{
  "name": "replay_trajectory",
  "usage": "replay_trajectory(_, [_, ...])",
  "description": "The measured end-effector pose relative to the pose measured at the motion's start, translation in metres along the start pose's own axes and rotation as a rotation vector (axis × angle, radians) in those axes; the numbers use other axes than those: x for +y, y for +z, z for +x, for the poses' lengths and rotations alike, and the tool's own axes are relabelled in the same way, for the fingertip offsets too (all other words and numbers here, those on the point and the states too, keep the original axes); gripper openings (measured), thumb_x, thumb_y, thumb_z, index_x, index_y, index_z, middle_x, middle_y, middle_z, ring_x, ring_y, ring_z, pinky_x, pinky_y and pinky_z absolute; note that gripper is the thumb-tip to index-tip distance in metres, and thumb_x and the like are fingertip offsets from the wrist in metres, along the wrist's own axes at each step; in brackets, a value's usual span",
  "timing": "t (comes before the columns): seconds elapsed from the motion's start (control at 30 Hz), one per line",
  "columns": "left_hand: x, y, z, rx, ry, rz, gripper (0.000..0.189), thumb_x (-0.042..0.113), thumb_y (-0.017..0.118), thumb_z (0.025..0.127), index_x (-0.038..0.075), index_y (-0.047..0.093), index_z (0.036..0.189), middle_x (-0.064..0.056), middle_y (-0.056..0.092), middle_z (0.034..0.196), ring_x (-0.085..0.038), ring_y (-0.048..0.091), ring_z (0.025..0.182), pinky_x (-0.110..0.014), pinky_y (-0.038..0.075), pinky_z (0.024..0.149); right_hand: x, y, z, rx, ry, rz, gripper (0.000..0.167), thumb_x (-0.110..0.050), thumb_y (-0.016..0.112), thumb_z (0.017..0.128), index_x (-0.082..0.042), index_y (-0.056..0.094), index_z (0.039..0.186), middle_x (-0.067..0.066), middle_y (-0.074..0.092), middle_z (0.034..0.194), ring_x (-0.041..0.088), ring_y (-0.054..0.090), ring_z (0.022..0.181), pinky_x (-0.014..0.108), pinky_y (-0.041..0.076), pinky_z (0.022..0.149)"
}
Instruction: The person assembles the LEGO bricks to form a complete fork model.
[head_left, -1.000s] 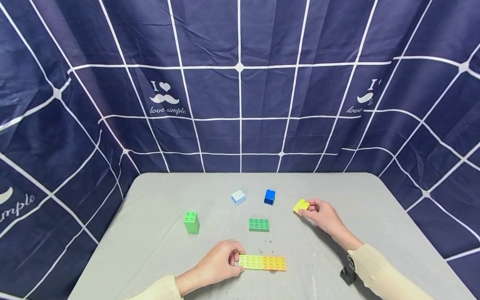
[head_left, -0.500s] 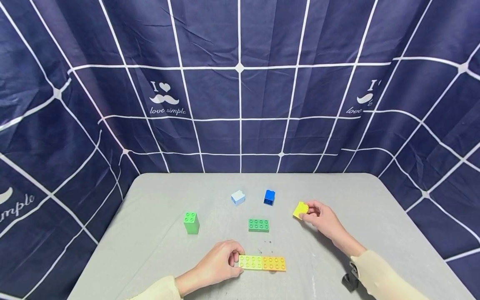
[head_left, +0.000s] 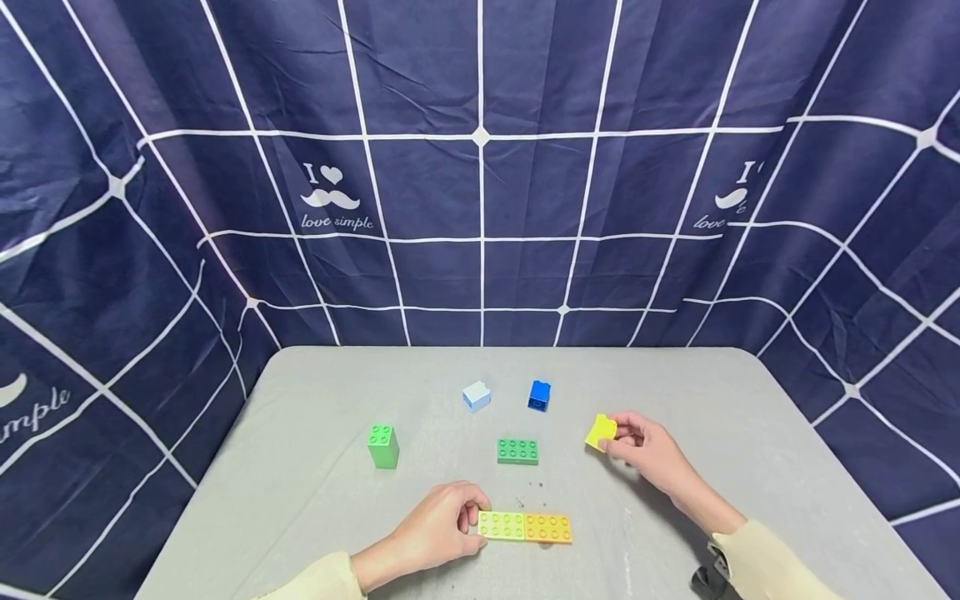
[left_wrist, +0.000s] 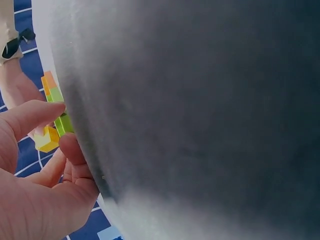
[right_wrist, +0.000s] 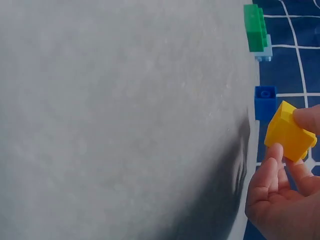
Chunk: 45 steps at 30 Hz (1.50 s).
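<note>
"So, where's the yellow brick (head_left: 600, 434)?"
"Pinched by the right hand (head_left: 651, 456), two o'clock from the lime brick (head_left: 503, 526) the left hand (head_left: 441, 527) grips; the orange brick (head_left: 548, 527) adjoins at three o'clock."

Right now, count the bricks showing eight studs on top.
3: the lime brick held by the left hand, the orange brick against the lime's right end, the green brick beyond them. No others show.

Yellow brick (head_left: 601, 433) at right, lime brick (head_left: 501, 525) near centre — both smooth, lightly glossy plastic. Grey tabletop (head_left: 675, 383): matt, faintly marked. Far curtain (head_left: 420, 187) — creased cloth with a soft sheen.
</note>
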<state>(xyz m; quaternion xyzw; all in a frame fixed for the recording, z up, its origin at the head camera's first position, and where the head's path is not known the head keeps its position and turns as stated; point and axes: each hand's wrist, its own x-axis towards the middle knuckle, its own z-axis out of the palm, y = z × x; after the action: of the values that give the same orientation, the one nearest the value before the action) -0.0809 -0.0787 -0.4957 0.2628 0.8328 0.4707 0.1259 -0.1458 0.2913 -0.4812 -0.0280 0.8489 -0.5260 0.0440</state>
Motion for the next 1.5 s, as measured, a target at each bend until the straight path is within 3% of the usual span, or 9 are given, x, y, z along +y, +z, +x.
replay_trajectory(0.3, [-0.002, 0.000, -0.001, -0.008, -0.014, -0.011, 0.032, -0.007, 0.089, 0.080, 0.011, 0.071, 0.099, 0.008, 0.059, 0.082, -0.001, 0.053, 0.071, -0.020, 0.048, 0.066, -0.004, 0.007, -0.013, -0.036, -0.004, 0.012, 0.049, -0.007, 0.080, 0.096, 0.012, 0.061, 0.136, 0.011, 0.071, 0.109, 0.011, 0.063, 0.088, 0.024, 0.052, 0.074])
replay_trajectory(0.9, [-0.002, 0.002, -0.001, 0.006, -0.013, -0.001, 0.031, -0.008, 0.088, 0.080, 0.011, 0.071, 0.097, 0.008, 0.059, 0.082, -0.001, 0.053, 0.071, -0.019, 0.048, 0.066, -0.008, 0.014, -0.031, -0.065, 0.005, -0.017, 0.050, -0.011, 0.082, 0.095, 0.007, 0.063, 0.138, 0.003, 0.063, 0.083, 0.012, 0.058, 0.082, 0.025, 0.047, 0.078])
replay_trajectory(1.13, [-0.003, 0.002, -0.002, 0.003, -0.008, -0.002, 0.032, -0.008, 0.088, 0.080, 0.009, 0.071, 0.101, 0.008, 0.059, 0.083, 0.000, 0.054, 0.072, -0.020, 0.049, 0.067, -0.011, 0.017, -0.037, -0.105, -0.044, 0.021, 0.047, -0.008, 0.081, 0.095, 0.009, 0.063, 0.135, 0.003, 0.064, 0.086, 0.012, 0.060, 0.079, 0.025, 0.050, 0.074])
replay_trajectory(1.5, [-0.002, 0.001, -0.002, -0.002, -0.010, -0.011, 0.031, -0.008, 0.088, 0.081, 0.011, 0.070, 0.099, 0.008, 0.058, 0.082, -0.001, 0.053, 0.071, -0.019, 0.047, 0.067, -0.017, 0.024, -0.046, -0.155, -0.011, 0.018, 0.048, -0.008, 0.080, 0.093, 0.008, 0.063, 0.135, 0.007, 0.063, 0.092, 0.014, 0.060, 0.082, 0.025, 0.049, 0.072])
